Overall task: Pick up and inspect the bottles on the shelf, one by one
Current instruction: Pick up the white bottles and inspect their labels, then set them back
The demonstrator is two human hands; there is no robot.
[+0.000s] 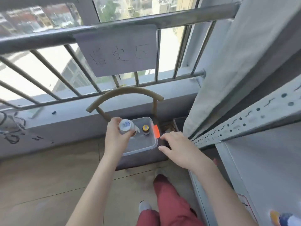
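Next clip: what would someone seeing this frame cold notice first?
The left hand holding a white bottle over a clear bin at centre, where a small yellow-capped bottle stands. Above, a handwritten paper sign hangs on the window railing; the right hand hovers open beside the bin's orange latch.

The white bottle (pixel 125 126) carries a label with bluish print. The small bottle (pixel 145 130) is dark brown under a yellow cap. The storage box (pixel 153 145) is clear plastic with a bright orange latch (pixel 155 131). The chair's curved backrest (pixel 123 92) is tan. The paper sign (pixel 117 51) is pale grey with dark handwritten characters. The trousers (pixel 171 204) are dark red, the floor tiles (pixel 40 176) beige. The shelf upright (pixel 244 124) is pale grey, dotted with dark holes.
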